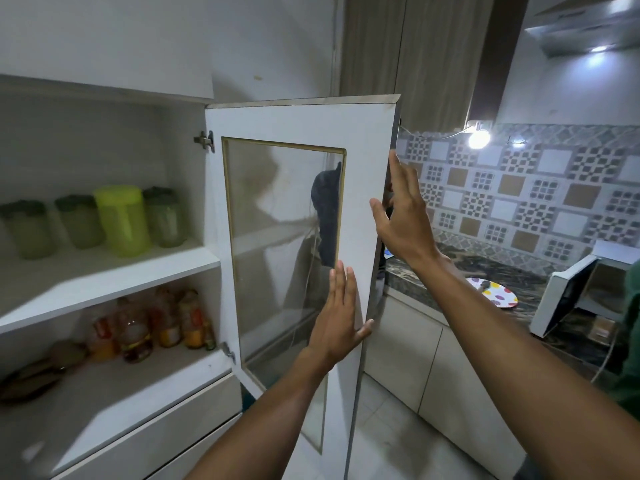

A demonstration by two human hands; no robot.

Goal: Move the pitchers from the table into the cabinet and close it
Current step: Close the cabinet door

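Observation:
The white cabinet (104, 271) stands open on the left. On its upper shelf stand a lime-green pitcher (121, 220) and three pale green jars with dark lids (79, 221). The cabinet door (360, 140), white with a glass pane, hangs open at the centre, hinged on its left. My left hand (337, 317) lies flat against the door's inner face near its free edge, fingers together and pointing up. My right hand (401, 216) is at the door's free edge higher up, fingers spread and wrapping around the edge.
The lower shelf holds several bottles (162, 323) and dark utensils (38, 372). To the right runs a dark marble counter (512, 275) with a spotted plate (495, 292) and an open white microwave (575, 292). Pale floor tiles (394, 431) lie below.

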